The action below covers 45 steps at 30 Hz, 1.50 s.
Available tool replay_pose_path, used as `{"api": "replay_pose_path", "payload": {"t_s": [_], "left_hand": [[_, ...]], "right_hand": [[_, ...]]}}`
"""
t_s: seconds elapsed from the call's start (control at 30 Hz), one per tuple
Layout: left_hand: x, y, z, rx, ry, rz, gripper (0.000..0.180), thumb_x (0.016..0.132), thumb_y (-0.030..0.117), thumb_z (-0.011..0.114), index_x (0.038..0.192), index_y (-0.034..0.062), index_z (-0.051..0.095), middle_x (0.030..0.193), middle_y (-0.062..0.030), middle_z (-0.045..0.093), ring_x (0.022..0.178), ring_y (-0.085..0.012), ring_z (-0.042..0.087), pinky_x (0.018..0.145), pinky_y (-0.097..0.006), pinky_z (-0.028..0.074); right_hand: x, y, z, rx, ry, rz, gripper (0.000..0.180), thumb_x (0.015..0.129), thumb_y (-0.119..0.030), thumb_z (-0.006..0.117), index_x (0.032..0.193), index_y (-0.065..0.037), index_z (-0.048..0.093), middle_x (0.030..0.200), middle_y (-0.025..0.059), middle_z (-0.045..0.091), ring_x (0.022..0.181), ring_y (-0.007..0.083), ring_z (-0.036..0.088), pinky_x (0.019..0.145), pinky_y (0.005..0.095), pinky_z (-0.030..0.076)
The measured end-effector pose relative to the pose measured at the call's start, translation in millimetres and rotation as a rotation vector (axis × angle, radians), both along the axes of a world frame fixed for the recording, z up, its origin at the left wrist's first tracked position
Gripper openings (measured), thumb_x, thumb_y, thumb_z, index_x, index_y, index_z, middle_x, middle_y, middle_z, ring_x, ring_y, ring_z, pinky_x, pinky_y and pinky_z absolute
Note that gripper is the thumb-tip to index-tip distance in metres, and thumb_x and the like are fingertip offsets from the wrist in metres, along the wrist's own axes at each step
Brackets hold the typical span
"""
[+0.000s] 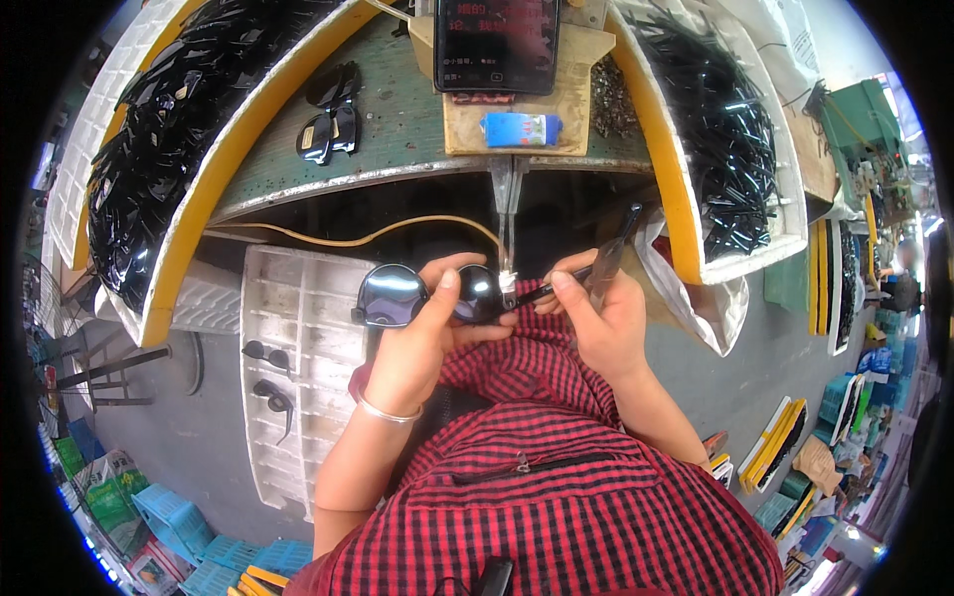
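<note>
Above my lap, my left hand [425, 333] is closed around a sunglasses front [392, 296] with dark reflective lenses, thumb on the near side. A black temple arm [627, 230] is pinched in the fingers of my right hand [604, 316], its far end pointing up and right. Its inner end meets the right edge of the front, at the tip of a metal fixture [506, 199] wrapped in white at its end. Whether the two parts are joined there, I cannot tell.
Yellow-edged white trays of black frame parts [164, 159] and black temple arms [730, 149] flank the green bench [397, 129]. A phone [495, 45], a blue packet [521, 130] and finished-looking sunglasses [329, 129] lie there. A white compartment tray [323, 382] holds sunglasses at left.
</note>
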<state>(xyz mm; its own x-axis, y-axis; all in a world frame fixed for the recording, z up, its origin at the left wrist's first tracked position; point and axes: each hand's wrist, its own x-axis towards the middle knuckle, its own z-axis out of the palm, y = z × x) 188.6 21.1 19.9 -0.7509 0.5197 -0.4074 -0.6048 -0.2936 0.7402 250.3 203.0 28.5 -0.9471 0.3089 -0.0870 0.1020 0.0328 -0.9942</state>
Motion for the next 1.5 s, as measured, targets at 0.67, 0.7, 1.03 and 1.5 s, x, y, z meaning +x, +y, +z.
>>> {"api": "replay_pose_path", "payload": {"t_s": [0.67,0.7,1.03,1.5], "left_hand": [[-1,-1,0,0.008,-0.012,-0.016,0.041,0.102,0.03,0.041,0.127,-0.0023,0.048,0.105,-0.0181,0.064,0.088,-0.0313,0.068,0.077,-0.04,0.059],[-1,-1,0,0.006,-0.011,-0.019,0.041,0.102,0.03,0.041,0.127,-0.0023,0.048,0.105,-0.0182,0.064,0.088,-0.0314,0.068,0.077,-0.041,0.059],[-2,-2,0,0.003,-0.022,-0.027,0.042,0.101,0.03,0.042,0.127,-0.0025,0.048,0.105,-0.0191,0.064,0.089,-0.0321,0.068,0.077,-0.041,0.059],[15,-16,-18,0.076,-0.194,-0.105,0.044,0.102,0.034,0.038,0.128,-0.0009,0.047,0.11,-0.0196,0.062,0.098,-0.0366,0.066,0.083,-0.045,0.057]], "right_hand": [[1,2,0,-0.03,0.003,0.018,0.015,0.094,-0.01,0.06,0.097,0.004,0.06,0.082,0.0083,0.065,0.072,0.0132,0.067,0.066,0.0254,0.056],[1,2,1,-0.032,0.002,0.017,0.015,0.094,-0.01,0.059,0.097,0.004,0.06,0.082,0.0083,0.065,0.072,0.0132,0.067,0.066,0.0254,0.056],[1,3,1,-0.026,-0.006,0.02,0.014,0.094,-0.01,0.059,0.097,0.004,0.06,0.081,0.0082,0.065,0.072,0.0129,0.067,0.066,0.0254,0.055],[17,4,-20,-0.273,-0.117,0.03,0.013,0.095,-0.012,0.058,0.098,0.001,0.057,0.076,0.0094,0.066,0.067,0.0144,0.066,0.061,0.024,0.052]]}}
